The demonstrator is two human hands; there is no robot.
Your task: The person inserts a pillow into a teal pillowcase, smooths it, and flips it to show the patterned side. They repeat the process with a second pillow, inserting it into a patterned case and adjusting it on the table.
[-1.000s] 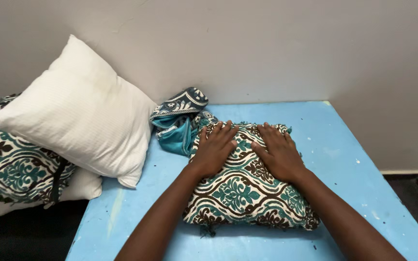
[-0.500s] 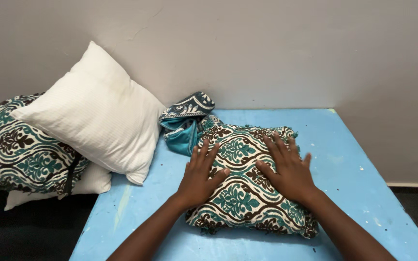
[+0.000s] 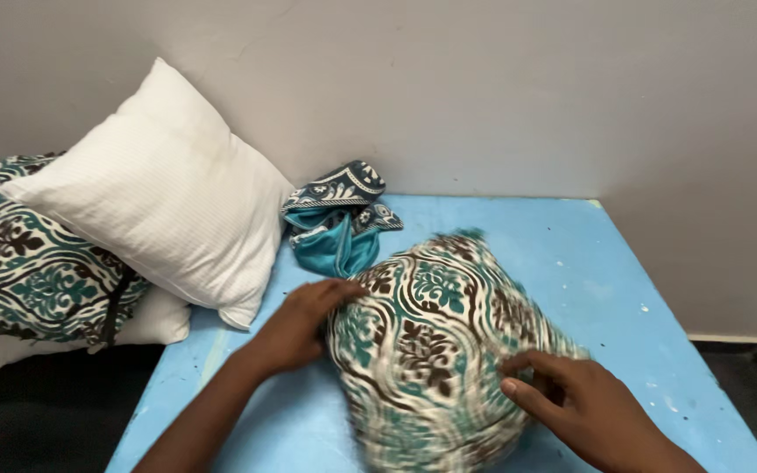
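A patterned cushion (image 3: 435,342), teal, brown and cream, stands tipped up on the blue surface (image 3: 589,263), blurred. The left hand (image 3: 295,324) grips its left edge, fingers curled over the cover. The right hand (image 3: 584,407) holds its lower right corner, fingers bent and pinching the fabric. Behind the cushion lies a crumpled cover (image 3: 339,219), empty and showing its teal lining. A white pillow (image 3: 146,193) leans on the wall to the left, resting over another patterned cushion (image 3: 28,263) and a second white pillow (image 3: 155,322).
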